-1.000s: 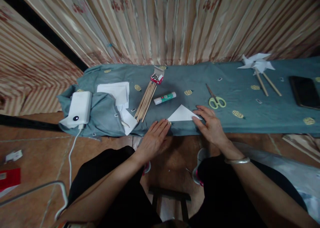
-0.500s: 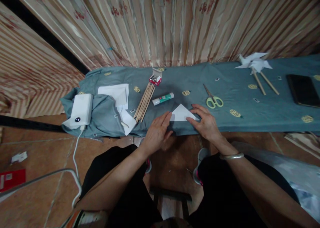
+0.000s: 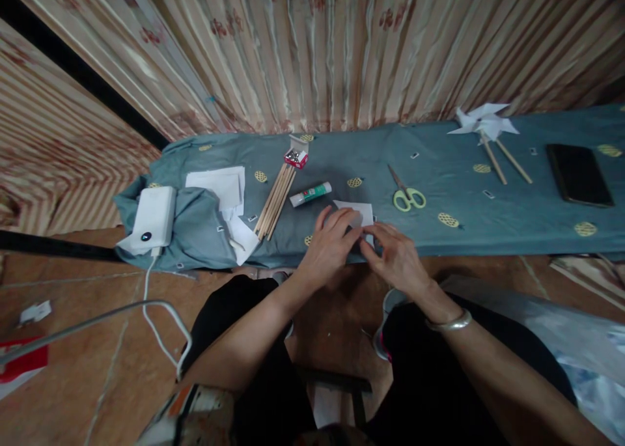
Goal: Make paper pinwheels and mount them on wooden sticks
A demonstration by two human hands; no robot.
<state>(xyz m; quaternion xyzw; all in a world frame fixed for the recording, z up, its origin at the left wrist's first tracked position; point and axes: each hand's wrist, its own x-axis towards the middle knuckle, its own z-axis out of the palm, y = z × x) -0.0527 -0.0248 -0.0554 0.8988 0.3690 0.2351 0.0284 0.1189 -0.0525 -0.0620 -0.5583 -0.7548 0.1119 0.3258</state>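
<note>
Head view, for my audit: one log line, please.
left hand: on paper | right hand: on paper | glue stick: on cloth | scissors: on cloth

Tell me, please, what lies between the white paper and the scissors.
In the head view, only a strip of cloth, just beyond the right hand, lies between the white paper and the scissors.

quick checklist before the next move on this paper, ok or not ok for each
1. Both hands at the paper: ok, left hand and right hand meet at the white paper.
2. Crease lined up: cannot tell, fingers cover much of the sheet.
3. Scissors apart from the hands: ok, lying beyond the right one.
4. Glue stick clear of the paper: ok, lying apart from it.
5. Small red box shut: not ok, its lid is up.
</note>
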